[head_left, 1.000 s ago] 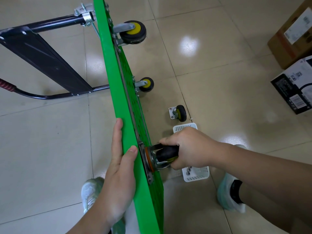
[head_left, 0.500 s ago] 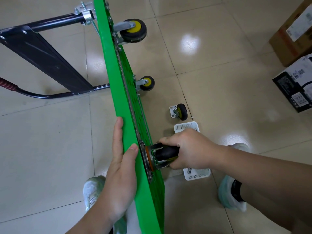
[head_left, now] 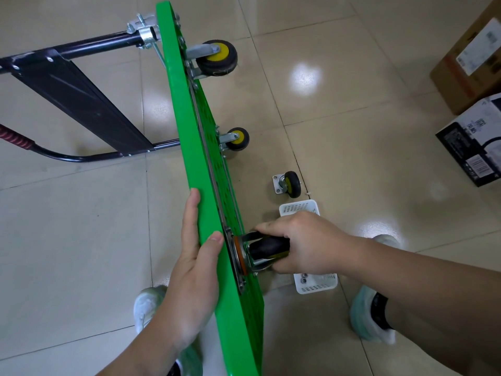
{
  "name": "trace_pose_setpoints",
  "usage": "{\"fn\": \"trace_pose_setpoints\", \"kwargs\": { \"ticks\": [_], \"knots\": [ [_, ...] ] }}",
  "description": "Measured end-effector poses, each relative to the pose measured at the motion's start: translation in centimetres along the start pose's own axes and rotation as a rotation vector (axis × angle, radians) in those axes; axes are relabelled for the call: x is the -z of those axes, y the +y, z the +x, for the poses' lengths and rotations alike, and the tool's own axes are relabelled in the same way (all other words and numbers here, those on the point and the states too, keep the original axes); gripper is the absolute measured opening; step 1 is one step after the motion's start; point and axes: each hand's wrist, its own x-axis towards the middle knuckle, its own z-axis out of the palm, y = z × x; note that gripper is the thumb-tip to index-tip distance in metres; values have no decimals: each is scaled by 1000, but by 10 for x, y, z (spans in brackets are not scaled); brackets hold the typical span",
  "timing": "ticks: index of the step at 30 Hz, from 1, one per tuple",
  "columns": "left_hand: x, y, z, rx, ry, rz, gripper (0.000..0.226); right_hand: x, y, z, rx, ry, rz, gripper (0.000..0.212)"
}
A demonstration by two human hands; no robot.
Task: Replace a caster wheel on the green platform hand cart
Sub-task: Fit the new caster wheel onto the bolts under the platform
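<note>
Beige tiles (head_left: 81, 240) carried the green cart (head_left: 189, 131), tipped on edge. Left of its deck we braced a flat, straight-fingered left hand (head_left: 195, 280); right of it our right hand (head_left: 306, 240) wrapped the caster (head_left: 268, 246) against the underside. We judged the wheel rigid and weighty, best held by its tyre.

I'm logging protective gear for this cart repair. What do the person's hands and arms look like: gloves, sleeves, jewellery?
No protective gear shows. The left hand and right hand are bare: no gloves, rings or bandages visible. The left forearm and right forearm are also uncovered, with no sleeve, watch or bracelet in the frame.
</note>
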Motion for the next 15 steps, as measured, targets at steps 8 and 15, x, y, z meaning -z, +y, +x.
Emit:
{"fn": "trace_pose_setpoints", "kwargs": {
  "ticks": [8, 15],
  "knots": [
    [1, -1, 0, -4, 0, -43, 64, -1, 5, -3, 31, 36, 51, 62],
    [0, -2, 0, 7, -2, -65, 66, 0, 13, -5, 17, 67, 16, 80]
  ]
}}
